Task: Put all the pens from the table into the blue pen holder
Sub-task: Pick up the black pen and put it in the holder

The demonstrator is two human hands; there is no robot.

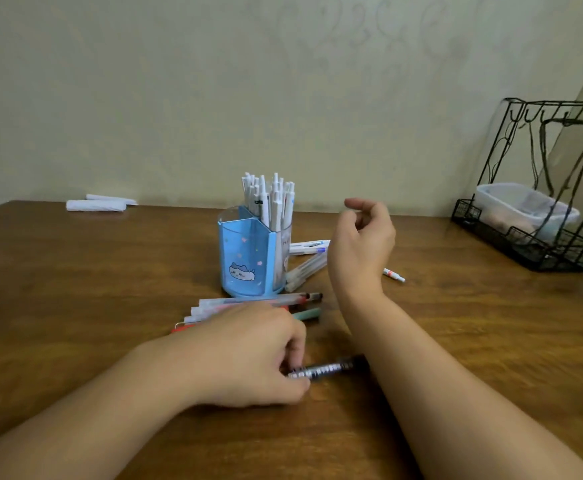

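Near the middle of the tabletop (75,271), somewhat toward its far edge, stands the blue pen holder (245,258), already crowded with upright white pens (269,199); I judge there are about a dozen, too bunched to count exactly. They sit in its rear compartments, while the blue front compartment looks unfilled.

The left hand (248,355) is down at the near side of the tabletop, its fingers curled around one end of a dark pen (328,368) that lies flat on the wood. That is a grasp for lifting it, I judge, since the pen points out to the right and free of the palm. The right hand (363,244) hangs in the air just right of the holder, fingers loosely curled and holding nothing; it seems poised between a drop and the next pick.

Loose pens lie in three groups. Just in front of the holder, partly under the left hand, is a fan of clear and coloured pens (248,301), about five or six. Just right of the holder's base is a cluster of white and clear pens (309,258), perhaps four or five, partly hidden by the right wrist. One short white pen (394,275) lies alone further right.

At the far left edge lie two white paper rolls (99,203). At the far right corner stands one black wire rack (539,209) holding one plastic tub (522,209).
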